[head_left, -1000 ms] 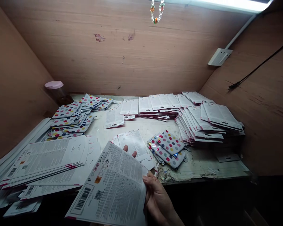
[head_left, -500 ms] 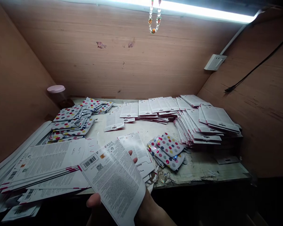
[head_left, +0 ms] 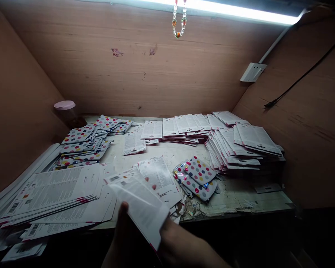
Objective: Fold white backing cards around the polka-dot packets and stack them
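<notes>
A printed white packaging card (head_left: 145, 212), smeared by motion, is tilted between my two hands above the table's front edge. My left hand (head_left: 120, 234) is in shadow at its lower left, thumb raised along the card's left edge. At the lower right end my right hand (head_left: 175, 238) grips it, its fingers mostly hidden behind. Two fingertips poke out past the card's upper right edge; whose they are I cannot tell. More printed cards (head_left: 159, 175) lie flat just beyond. To the right rest several polka-dot pouches (head_left: 201, 171), some with shiny clear wrap.
A stack of printed cards (head_left: 53, 190) lies at left, below a pile of dotted pouches (head_left: 78, 136). Overlapping cards (head_left: 181, 124) line the back, with a tall heap (head_left: 240, 145) at right. A pink-lidded jar (head_left: 64, 105) stands back left. Wooden walls enclose the table.
The held card has swung and blurred, its lower end rising. My left hand has moved up and right, closer to my right hand. The piles stay as they were.
</notes>
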Demonstrator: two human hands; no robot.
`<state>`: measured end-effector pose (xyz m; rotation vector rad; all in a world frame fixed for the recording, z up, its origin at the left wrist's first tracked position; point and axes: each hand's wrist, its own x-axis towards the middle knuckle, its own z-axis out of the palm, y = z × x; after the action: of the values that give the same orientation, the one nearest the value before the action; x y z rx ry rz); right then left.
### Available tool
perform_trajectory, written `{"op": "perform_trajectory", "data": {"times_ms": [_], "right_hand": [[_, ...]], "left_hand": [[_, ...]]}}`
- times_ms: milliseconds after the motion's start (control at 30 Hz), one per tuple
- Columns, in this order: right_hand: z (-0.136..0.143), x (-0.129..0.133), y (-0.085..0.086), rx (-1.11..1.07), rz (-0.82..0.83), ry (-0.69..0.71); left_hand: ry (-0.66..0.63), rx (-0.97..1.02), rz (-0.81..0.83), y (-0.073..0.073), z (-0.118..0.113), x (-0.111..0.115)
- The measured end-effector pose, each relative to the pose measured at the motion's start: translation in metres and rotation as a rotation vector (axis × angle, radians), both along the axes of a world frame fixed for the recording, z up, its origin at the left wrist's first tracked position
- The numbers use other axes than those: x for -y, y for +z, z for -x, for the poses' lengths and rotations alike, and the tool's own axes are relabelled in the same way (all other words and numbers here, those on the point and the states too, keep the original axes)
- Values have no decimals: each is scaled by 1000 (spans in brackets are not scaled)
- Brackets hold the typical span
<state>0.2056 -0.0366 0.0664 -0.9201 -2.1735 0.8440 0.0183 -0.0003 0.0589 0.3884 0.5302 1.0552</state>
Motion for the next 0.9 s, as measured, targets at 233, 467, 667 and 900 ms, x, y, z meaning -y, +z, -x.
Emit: {"op": "perform_trajectory", "data": {"times_ms": [233,467,667,900], "right_hand": [[-146,-70,-46,561,-127,-699],[-137,-82,-56,628,-213,-737],[-89,-25,18,89,-528,-242],[-29,3,46,451,-691,-102]], "left_hand": [[191,30,44,16,34,-15],[175,196,45,-13,19,-25],[302,124,126,3,11,-28],[308,-5,148,16,7,-22]]}}
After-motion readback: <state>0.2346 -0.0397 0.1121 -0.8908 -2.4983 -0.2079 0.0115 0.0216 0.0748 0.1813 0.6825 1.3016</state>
